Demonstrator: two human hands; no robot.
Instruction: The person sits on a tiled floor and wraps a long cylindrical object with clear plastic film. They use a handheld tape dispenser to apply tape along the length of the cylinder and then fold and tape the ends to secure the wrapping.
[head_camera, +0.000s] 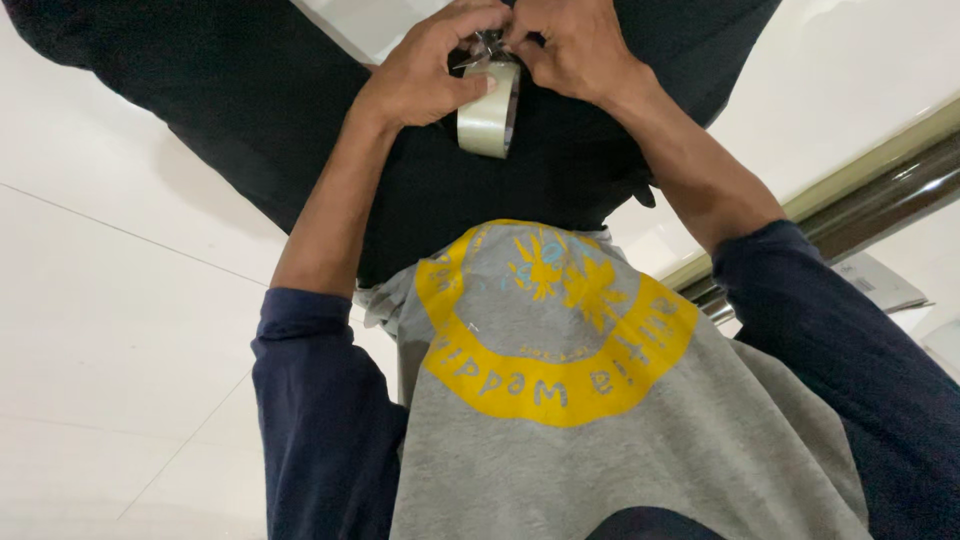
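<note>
One roll of clear tape (489, 108), two hands, both on it. Roll is the landmark here; it sits at the top centre of the head view, standing on edge, its open core facing right, in front of dark trousers (300, 110).

Left hand (425, 70): just left of the roll, fingers curled, thumb pressed flat on the roll's outer band, fingertips pinching at the top of the roll. Grasping the roll.

Right hand (570, 45): just right of the roll and slightly above it, fingers bunched, pinching a crinkled loose bit of tape at the roll's top edge. The two hands' fingertips meet there, touching or nearly so; can't tell which exactly.

Two bare forearms run down from the roll to two rolled-up navy sleeves (320, 400), one each side.

Below the roll: one grey shirt (560, 460) with one yellow ring print (550, 385) around a yellow and pale blue motif.

Left of the roll and below: white tiled floor (110, 340), thin grout lines visible.

Right of the roll and lower: one long metal rail or frame edge (880, 195) running diagonally, and one flat grey paper-like item (880, 282) beyond it; too cut off to identify.
</note>
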